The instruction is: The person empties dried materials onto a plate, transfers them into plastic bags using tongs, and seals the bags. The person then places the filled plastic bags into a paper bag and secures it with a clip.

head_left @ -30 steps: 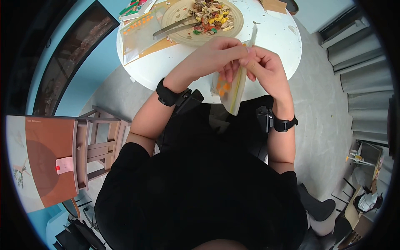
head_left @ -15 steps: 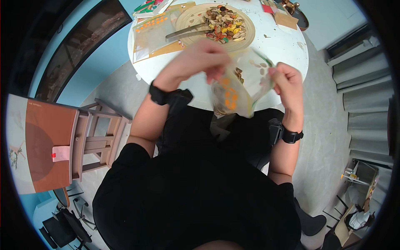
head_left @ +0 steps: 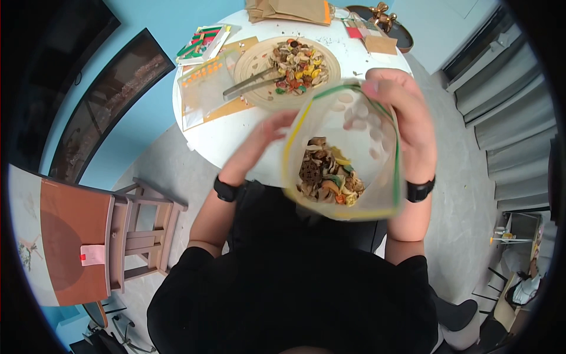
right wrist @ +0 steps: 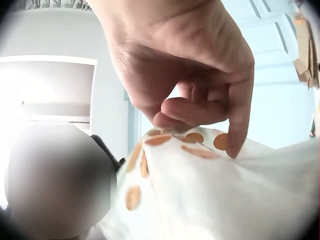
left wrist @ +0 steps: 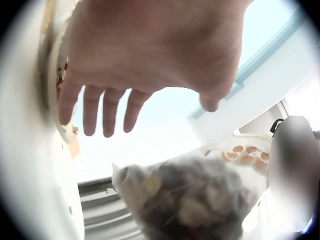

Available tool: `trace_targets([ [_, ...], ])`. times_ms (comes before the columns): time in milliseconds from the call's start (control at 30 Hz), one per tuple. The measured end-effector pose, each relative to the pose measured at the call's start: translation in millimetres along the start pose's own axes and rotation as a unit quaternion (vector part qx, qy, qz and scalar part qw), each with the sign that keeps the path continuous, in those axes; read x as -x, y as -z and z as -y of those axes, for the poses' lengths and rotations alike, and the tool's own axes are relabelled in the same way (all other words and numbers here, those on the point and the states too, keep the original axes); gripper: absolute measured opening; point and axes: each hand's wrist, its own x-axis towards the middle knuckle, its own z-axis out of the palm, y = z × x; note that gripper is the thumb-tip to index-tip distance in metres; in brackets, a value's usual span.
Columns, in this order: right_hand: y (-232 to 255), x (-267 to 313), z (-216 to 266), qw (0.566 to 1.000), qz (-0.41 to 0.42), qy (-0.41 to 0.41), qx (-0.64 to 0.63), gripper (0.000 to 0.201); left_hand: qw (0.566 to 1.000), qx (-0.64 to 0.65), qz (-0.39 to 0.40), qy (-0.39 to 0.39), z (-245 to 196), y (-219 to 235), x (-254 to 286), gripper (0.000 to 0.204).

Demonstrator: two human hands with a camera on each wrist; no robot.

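Note:
My right hand (head_left: 408,121) pinches the rim of a translucent zip bag (head_left: 377,183) printed with orange dots, its mouth wide open toward the head camera. Inside lies a heap of dried mixed pieces (head_left: 327,177), brown, yellow, green and orange. Thumb and fingers meet on the bag's edge in the right wrist view. My left hand (head_left: 262,138) is beside the bag's left side, overlapped by it in the head view. In the left wrist view its fingers (left wrist: 108,117) spread straight with nothing in them, and the filled bag (left wrist: 195,200) hangs beyond them.
A round plate (head_left: 250,68) on the white table (head_left: 206,138) bears more dried pieces and metal tongs (head_left: 250,82). Another dotted bag (head_left: 203,91) lies flat at the left near a box (head_left: 203,44). Brown paper bags (head_left: 289,12) and a dark tray (head_left: 404,38) are at the back.
The bag was narrow between both hands, then was pulled apart. It now gapes open, lifted nearer the head camera by the right hand. The left hand has let go and moved left.

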Motion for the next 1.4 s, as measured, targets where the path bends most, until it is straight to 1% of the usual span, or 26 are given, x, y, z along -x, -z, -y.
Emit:
trace_targets([
  [33, -17, -5, -5, 0.995, -0.084, 0.007, -0.044, 0.015, 0.997, 0.065, 0.050, -0.011, 12, -3, 3, 0.094],
  [67, -26, -8, -10, 0.982, -0.168, 0.013, -0.088, 0.015, 0.992, 0.098, 0.074, -0.013, 23, -9, 4, 0.097],
  [100, -8, -12, -29, 0.985, -0.155, -0.006, -0.078, 0.019, 0.986, 0.131, 0.098, -0.012, 34, -15, 6, 0.100],
  [133, 10, -16, -48, 0.987, -0.142, -0.025, -0.067, 0.025, 0.986, 0.134, 0.095, -0.002, 42, -25, 7, 0.105],
  [167, 45, -29, -78, 0.979, -0.130, -0.100, -0.121, 0.029, 0.970, 0.215, 0.102, 0.040, 44, -32, 9, 0.098],
  [200, 64, -39, -97, 0.962, -0.117, -0.175, -0.174, 0.034, 0.966, 0.233, 0.094, 0.055, 48, -34, 11, 0.095],
  [267, 50, -17, -121, 0.969, -0.176, -0.119, -0.122, 0.042, 0.957, 0.267, 0.078, 0.086, 57, -33, 13, 0.089],
  [300, 44, -5, -129, 0.970, -0.204, -0.090, -0.097, 0.046, 0.958, 0.279, 0.049, 0.035, 62, -32, 13, 0.076],
  [400, 46, 9, -136, 0.981, -0.070, -0.145, -0.104, 0.056, 0.940, 0.332, -0.048, 0.057, 59, -9, 11, 0.066],
  [433, 43, 7, -137, 0.983, -0.073, -0.147, -0.085, 0.059, 0.950, 0.302, -0.058, 0.052, 59, 3, 5, 0.059],
  [467, 36, 5, -139, 0.984, -0.077, -0.147, -0.067, 0.062, 0.952, 0.290, -0.079, 0.061, 57, 13, -1, 0.057],
  [500, 29, 4, -140, 0.984, -0.082, -0.148, -0.050, 0.066, 0.953, 0.279, -0.099, 0.072, 41, 19, -8, 0.055],
  [533, 23, 0, -137, 0.986, -0.080, -0.148, 0.011, 0.068, 0.953, 0.266, -0.118, 0.084, 27, 23, -14, 0.054],
  [600, 14, -17, -127, 0.978, -0.073, -0.146, 0.131, 0.073, 0.944, 0.284, -0.135, 0.097, 12, 33, -26, 0.054],
  [633, 13, -24, -129, 0.971, -0.092, -0.135, 0.174, 0.078, 0.940, 0.292, -0.144, 0.103, 7, 35, -28, 0.054],
  [733, 20, -40, -144, 0.934, -0.143, -0.046, 0.323, 0.068, 0.958, 0.252, -0.110, 0.087, -3, 42, -25, 0.063],
  [833, 19, -50, -142, 0.919, -0.154, -0.026, 0.363, 0.054, 0.971, 0.091, -0.211, 0.068, -11, 37, -20, 0.073],
  [900, 19, -60, -141, 0.919, -0.158, 0.020, 0.361, 0.046, 0.977, -0.046, -0.201, 0.048, -13, 44, -21, 0.070],
  [933, 20, -66, -140, 0.918, -0.162, 0.043, 0.359, 0.042, 0.974, -0.114, -0.194, 0.038, -15, 49, -24, 0.069],
  [1033, 27, -93, -120, 0.913, -0.153, 0.062, 0.374, 0.038, 0.962, -0.196, -0.191, -0.004, -24, 74, -49, 0.054],
  [1133, 36, -128, -92, 0.915, -0.143, 0.020, 0.377, 0.041, 0.947, -0.255, -0.189, 0.045, -57, 91, -77, 0.054],
  [1233, 40, -158, -58, 0.900, -0.119, -0.016, 0.418, 0.046, 0.930, -0.314, -0.177, 0.069, -97, 97, -99, 0.057],
  [1300, 48, -178, -43, 0.897, -0.110, -0.030, 0.427, 0.047, 0.920, -0.347, -0.167, 0.071, -113, 108, -114, 0.062],
  [1400, 37, -186, -20, 0.893, -0.101, -0.030, 0.438, 0.048, 0.905, -0.387, -0.161, 0.070, -138, 114, -121, 0.064],
])
